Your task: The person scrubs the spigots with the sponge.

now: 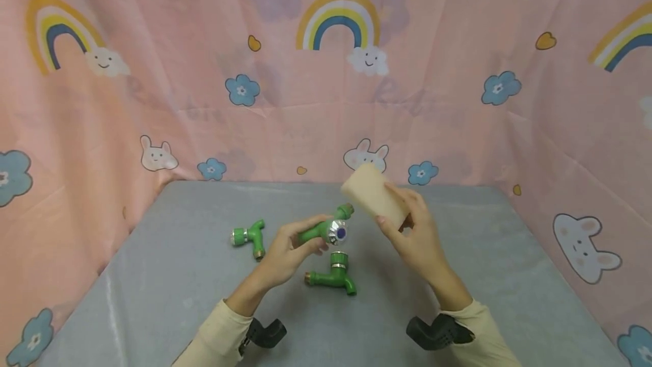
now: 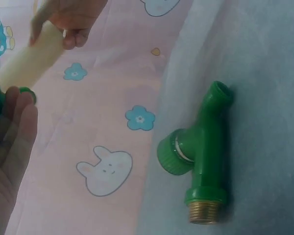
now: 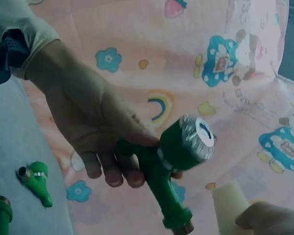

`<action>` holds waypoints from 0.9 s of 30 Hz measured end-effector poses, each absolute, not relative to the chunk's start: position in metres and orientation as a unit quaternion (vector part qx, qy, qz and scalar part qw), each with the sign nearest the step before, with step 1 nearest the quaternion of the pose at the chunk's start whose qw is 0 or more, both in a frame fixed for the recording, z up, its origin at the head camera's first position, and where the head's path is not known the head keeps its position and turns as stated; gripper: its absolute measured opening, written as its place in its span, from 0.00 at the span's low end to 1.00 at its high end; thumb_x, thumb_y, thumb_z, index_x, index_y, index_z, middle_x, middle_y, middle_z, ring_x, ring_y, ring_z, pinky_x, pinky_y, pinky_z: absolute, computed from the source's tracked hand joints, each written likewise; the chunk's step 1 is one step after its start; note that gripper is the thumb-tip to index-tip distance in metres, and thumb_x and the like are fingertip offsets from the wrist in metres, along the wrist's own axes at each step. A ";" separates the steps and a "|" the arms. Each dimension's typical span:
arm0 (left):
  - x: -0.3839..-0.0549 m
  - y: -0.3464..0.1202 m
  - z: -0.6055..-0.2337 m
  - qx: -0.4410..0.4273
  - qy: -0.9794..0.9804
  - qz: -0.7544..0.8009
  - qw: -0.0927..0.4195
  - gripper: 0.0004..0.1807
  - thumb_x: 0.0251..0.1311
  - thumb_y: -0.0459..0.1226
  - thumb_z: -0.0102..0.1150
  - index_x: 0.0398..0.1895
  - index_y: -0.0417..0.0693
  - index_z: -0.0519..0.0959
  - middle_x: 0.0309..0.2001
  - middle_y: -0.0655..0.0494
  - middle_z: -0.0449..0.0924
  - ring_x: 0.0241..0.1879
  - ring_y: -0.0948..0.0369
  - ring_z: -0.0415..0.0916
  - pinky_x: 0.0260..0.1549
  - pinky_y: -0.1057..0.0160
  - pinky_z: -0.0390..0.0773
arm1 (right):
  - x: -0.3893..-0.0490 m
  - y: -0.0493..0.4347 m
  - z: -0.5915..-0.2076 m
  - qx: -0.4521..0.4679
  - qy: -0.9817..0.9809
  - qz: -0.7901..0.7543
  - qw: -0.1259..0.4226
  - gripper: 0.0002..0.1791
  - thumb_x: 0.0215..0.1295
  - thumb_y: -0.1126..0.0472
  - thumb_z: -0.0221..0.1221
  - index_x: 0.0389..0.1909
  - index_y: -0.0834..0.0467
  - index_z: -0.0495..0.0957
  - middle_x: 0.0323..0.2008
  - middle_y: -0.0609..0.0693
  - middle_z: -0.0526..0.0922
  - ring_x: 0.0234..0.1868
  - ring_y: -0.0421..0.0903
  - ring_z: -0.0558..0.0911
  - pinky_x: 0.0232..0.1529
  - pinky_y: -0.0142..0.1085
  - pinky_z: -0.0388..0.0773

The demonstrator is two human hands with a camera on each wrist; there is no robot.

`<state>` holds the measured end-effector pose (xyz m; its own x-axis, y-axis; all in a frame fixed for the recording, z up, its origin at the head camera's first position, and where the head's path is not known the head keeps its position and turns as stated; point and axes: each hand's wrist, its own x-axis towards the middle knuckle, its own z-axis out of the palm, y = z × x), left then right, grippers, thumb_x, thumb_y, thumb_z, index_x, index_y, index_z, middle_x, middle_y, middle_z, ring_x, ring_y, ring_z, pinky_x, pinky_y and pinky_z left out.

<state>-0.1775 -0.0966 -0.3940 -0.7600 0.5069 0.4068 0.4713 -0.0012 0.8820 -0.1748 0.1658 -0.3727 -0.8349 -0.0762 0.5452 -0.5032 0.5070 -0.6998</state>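
Note:
My left hand (image 1: 279,254) grips a green plastic tap (image 1: 312,233) by its body, over the middle of the table. Its knob carries a silver cap with a blue centre, and a brass threaded end shows in the right wrist view. To the right, my right hand (image 1: 421,245) holds a cream, sponge-like block (image 1: 374,192) between thumb and fingers. The block is tilted, its upper end leaning left over the held tap. Below the held tap another green tap (image 1: 331,280) lies on the table. A third tap (image 1: 256,238) lies left of my left hand.
A grey cloth covers the table (image 1: 168,299). Behind and at both sides hangs a pink curtain (image 1: 316,112) printed with rainbows, rabbits and flowers. Black wrist-camera mounts (image 1: 433,333) sit at both sleeves.

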 end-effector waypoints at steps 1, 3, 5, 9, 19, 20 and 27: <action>-0.178 -0.097 -0.394 0.348 0.703 0.620 0.020 0.22 0.76 0.36 0.51 0.69 0.38 0.71 0.51 0.32 0.82 0.41 0.66 0.83 0.43 0.55 0.88 | -0.173 0.165 -0.372 0.192 -0.835 0.465 0.224 0.34 0.63 0.67 0.66 0.71 0.54 0.70 0.62 0.61 0.72 0.38 0.46 0.71 0.31 0.29 0.73; -0.177 -0.097 -0.393 0.350 0.697 0.625 0.032 0.22 0.77 0.37 0.49 0.69 0.37 0.71 0.52 0.32 0.81 0.40 0.65 0.84 0.43 0.55 0.88 | -0.172 0.163 -0.373 0.222 -0.835 0.459 0.207 0.35 0.63 0.66 0.66 0.71 0.53 0.70 0.62 0.61 0.72 0.39 0.46 0.72 0.31 0.30 0.75; -0.176 -0.096 -0.393 0.347 0.692 0.631 0.041 0.22 0.78 0.38 0.47 0.69 0.36 0.71 0.53 0.32 0.80 0.40 0.61 0.86 0.43 0.55 0.88 | -0.171 0.162 -0.375 0.231 -0.841 0.453 0.187 0.35 0.64 0.65 0.66 0.72 0.52 0.69 0.62 0.60 0.72 0.39 0.45 0.72 0.32 0.31 0.75; -0.175 -0.095 -0.393 0.330 0.691 0.641 0.048 0.22 0.78 0.38 0.46 0.68 0.34 0.71 0.57 0.31 0.78 0.41 0.62 0.86 0.45 0.56 0.88 | -0.176 0.164 -0.379 0.176 -0.857 0.444 0.193 0.34 0.65 0.65 0.66 0.72 0.54 0.69 0.62 0.62 0.70 0.36 0.45 0.70 0.32 0.30 0.73; -0.178 -0.095 -0.391 0.272 0.692 0.668 0.044 0.30 0.75 0.34 0.51 0.78 0.43 0.58 0.66 0.28 0.68 0.49 0.48 0.85 0.47 0.57 0.87 | -0.175 0.157 -0.380 0.200 -0.831 0.457 0.246 0.36 0.60 0.67 0.69 0.71 0.55 0.71 0.61 0.63 0.71 0.41 0.47 0.72 0.32 0.29 0.74; -0.178 -0.095 -0.391 0.265 0.691 0.671 0.045 0.31 0.74 0.34 0.53 0.77 0.43 0.58 0.64 0.27 0.70 0.48 0.51 0.86 0.47 0.58 0.87 | -0.174 0.153 -0.381 0.210 -0.831 0.456 0.240 0.37 0.60 0.67 0.68 0.71 0.54 0.70 0.61 0.62 0.71 0.41 0.47 0.72 0.32 0.30 0.74; -0.178 -0.096 -0.392 0.220 0.669 0.708 0.050 0.27 0.72 0.36 0.58 0.70 0.36 0.66 0.56 0.30 0.75 0.43 0.63 0.84 0.46 0.56 0.88 | -0.187 0.160 -0.389 0.131 -0.829 0.489 0.235 0.37 0.66 0.67 0.64 0.75 0.58 0.64 0.63 0.66 0.64 0.38 0.48 0.70 0.31 0.27 0.70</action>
<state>-0.1779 -0.0959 -0.3917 -0.8984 0.3646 0.2446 0.2232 -0.1005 0.9696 -0.1867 0.1601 -0.3890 -0.8552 0.0122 0.5182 -0.4477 0.4864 -0.7503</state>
